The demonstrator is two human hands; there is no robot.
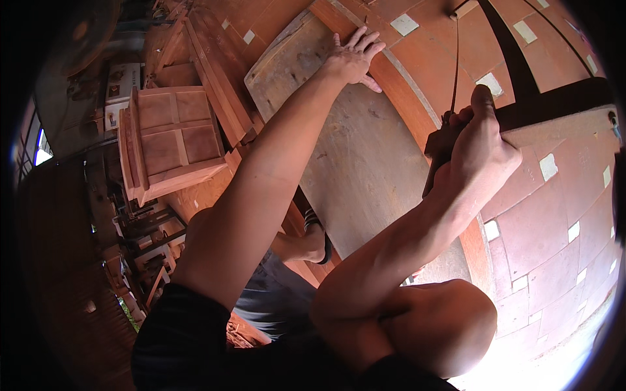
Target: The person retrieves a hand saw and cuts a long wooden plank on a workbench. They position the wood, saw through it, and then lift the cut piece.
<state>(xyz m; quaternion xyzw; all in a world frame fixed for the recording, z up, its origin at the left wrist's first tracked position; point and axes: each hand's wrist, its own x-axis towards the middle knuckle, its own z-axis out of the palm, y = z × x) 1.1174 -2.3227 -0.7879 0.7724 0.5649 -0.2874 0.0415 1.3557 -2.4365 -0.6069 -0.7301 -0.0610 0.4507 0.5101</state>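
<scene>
My left hand (pixel 353 62) lies with its fingers spread on the far part of a large wooden panel (pixel 362 159). The panel has a worn grey-brown face and a reddish strip (pixel 412 91) along its curved right edge, which the hand touches. To the right, my right hand (pixel 481 144) is closed around the near end of a wooden frame saw (pixel 557 104), its thumb raised along the frame. The saw's thin blade (pixel 456 65) stretches away from that hand above the tiled floor, just right of the panel. The handle itself is mostly covered by my fingers.
A reddish wooden cabinet piece (pixel 179 133) with square panels stands at the left, beside long planks (pixel 218 78). A foot in a dark sandal (pixel 316 241) is by the panel's left edge. Floor tiles (pixel 548 195) with small white insets spread out at the right.
</scene>
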